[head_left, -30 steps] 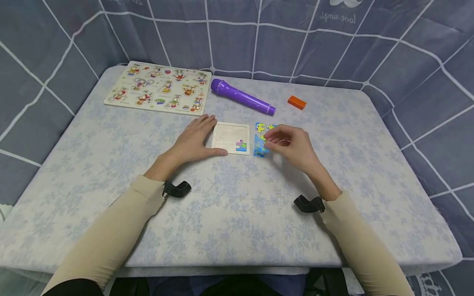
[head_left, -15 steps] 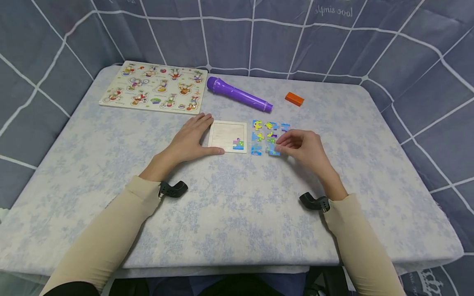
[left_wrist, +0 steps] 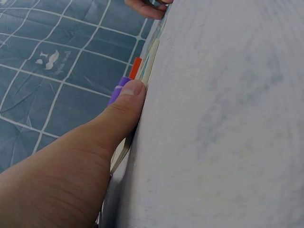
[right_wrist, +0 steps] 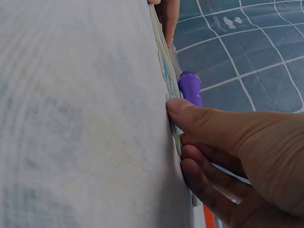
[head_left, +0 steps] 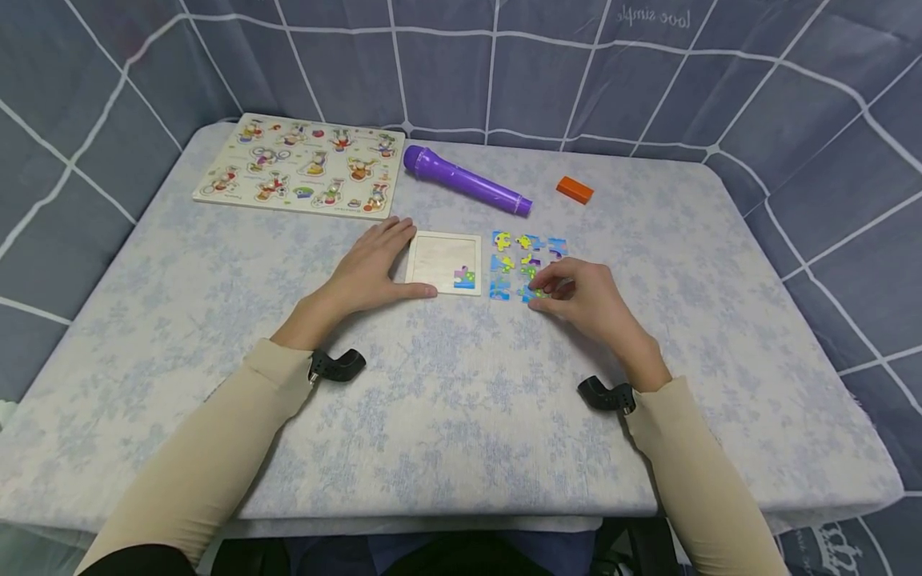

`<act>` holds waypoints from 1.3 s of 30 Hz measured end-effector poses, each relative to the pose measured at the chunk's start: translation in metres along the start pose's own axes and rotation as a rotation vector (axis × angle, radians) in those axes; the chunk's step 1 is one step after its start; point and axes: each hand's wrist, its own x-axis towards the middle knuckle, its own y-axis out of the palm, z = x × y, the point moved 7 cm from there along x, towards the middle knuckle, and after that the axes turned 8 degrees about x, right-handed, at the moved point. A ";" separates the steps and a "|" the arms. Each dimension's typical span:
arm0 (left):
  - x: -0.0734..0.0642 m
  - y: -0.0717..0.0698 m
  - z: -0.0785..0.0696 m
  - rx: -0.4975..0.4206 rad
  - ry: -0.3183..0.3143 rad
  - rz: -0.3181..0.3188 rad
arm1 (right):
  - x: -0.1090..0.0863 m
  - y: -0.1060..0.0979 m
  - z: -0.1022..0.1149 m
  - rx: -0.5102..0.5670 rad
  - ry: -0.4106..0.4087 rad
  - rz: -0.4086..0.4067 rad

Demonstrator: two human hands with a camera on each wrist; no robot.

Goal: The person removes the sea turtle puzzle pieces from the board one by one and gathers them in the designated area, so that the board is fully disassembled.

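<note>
A small square wooden puzzle tray (head_left: 432,260) lies flat on the table, with purple, green and blue puzzle pieces (head_left: 465,278) in its lower right corner. My left hand (head_left: 370,268) rests at the tray's left side, fingers extended and thumb along its near left corner. Right of the tray, several loose puzzle pieces (head_left: 500,264) lie in rows. My right hand (head_left: 583,296) is over the near right of these rows, its thumb and fingers pinching a blue-green puzzle piece (head_left: 527,294) on the table. In the right wrist view the thumb (right_wrist: 183,108) touches that piece's edge; the fingers partly hide it.
Behind the tray lies a purple toy microphone (head_left: 468,182). An orange block (head_left: 575,190) is at the back right. At the back left is a large wooden picture board (head_left: 302,168). A grey checked curtain (head_left: 446,80) surrounds the table's far sides.
My right hand has moved right from above the left column of loose pieces, then slightly back left onto a near-row piece. The left hand stays at the tray. The head view shifted slightly.
</note>
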 end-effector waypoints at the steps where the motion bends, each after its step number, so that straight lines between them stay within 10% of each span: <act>1: 0.000 0.000 0.000 0.000 0.000 0.000 | 0.000 0.000 0.001 -0.004 -0.004 0.005; 26: 0.007 0.003 -0.004 0.002 0.009 0.014 | -0.005 -0.001 -0.001 0.011 0.006 -0.010; 34: 0.006 0.003 -0.002 0.000 0.004 0.018 | -0.002 -0.018 0.010 0.118 -0.105 -0.166; 39: 0.004 0.002 0.000 -0.007 -0.008 0.016 | 0.013 -0.006 0.025 0.127 -0.051 -0.066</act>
